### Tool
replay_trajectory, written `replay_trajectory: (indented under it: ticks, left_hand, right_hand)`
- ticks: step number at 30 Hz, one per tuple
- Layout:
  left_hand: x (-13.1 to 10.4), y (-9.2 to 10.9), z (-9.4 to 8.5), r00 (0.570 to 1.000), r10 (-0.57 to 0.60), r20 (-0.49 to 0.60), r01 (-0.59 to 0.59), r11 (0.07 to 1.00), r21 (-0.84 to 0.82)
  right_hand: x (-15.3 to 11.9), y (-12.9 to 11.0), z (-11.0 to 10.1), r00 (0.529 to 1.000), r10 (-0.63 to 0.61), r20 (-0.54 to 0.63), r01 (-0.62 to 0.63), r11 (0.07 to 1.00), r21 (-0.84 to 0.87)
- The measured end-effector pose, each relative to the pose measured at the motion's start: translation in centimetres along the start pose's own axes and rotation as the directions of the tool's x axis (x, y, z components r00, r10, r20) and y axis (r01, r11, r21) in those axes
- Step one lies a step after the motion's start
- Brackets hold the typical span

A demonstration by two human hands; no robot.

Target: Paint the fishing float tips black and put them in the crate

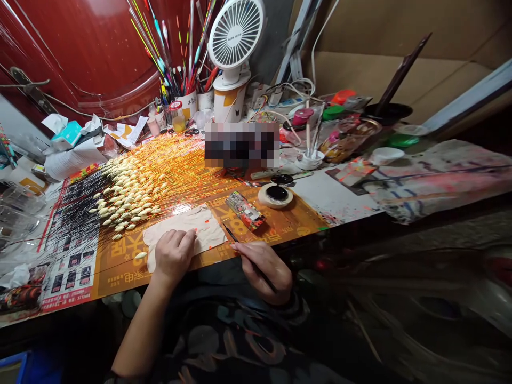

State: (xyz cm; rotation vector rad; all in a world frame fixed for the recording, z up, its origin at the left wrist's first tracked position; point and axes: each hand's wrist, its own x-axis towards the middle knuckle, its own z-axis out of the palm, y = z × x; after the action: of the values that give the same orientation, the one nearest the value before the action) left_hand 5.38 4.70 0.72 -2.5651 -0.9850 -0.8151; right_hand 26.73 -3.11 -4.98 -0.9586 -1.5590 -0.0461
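Note:
My left hand is closed over a pale cloth at the table's front edge. A fishing float with a cream oval body sticks out to its left, its thin dark stem pointing further left; the part inside the fingers is hidden. My right hand grips a slim dark paintbrush, bristle end up and to the left, just right of the cloth. Beyond the brush lies a paint-smeared block, and behind it a round white dish of black paint.
Many similar floats lie in a dense pile at left. Behind stand a white fan, a cup of finished floats and brushes and paint jars. A stained cloth covers the right side. A blurred patch hides part of the table's back.

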Motion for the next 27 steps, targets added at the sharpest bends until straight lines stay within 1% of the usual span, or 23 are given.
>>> replay_trajectory:
  ticks: [6, 13, 19, 23, 27]
  left_hand:
    - [-0.1, 0.0, 0.0, 1.000, 0.007, 0.000, -0.007, 1.000, 0.000]
    - [-0.2, 0.0, 0.1, 1.000, 0.000, 0.010, 0.000, 1.000, 0.008]
    - [0.0, 0.1, 0.0, 1.000, 0.001, 0.003, -0.001, 1.000, 0.003]
    - [0.1, 0.2, -0.2, 1.000, 0.005, -0.002, -0.005, 1.000, 0.012]
    - [0.2, 0.2, -0.2, 1.000, 0.003, 0.007, -0.003, 1.000, 0.024]
  right_hand:
    - [-0.4, 0.3, 0.3, 1.000, 0.006, 0.000, -0.006, 1.000, -0.024]
    - [-0.1, 0.1, 0.3, 1.000, 0.000, 0.010, 0.001, 0.999, -0.051]
    - [0.1, -0.4, 0.3, 1.000, 0.008, -0.017, -0.009, 1.000, -0.019]
    - [0.2, -0.8, 0.3, 1.000, -0.004, 0.022, 0.004, 1.000, 0.013]
    - [0.2, -0.9, 0.4, 0.998, -0.024, 0.055, 0.024, 1.000, 0.005]
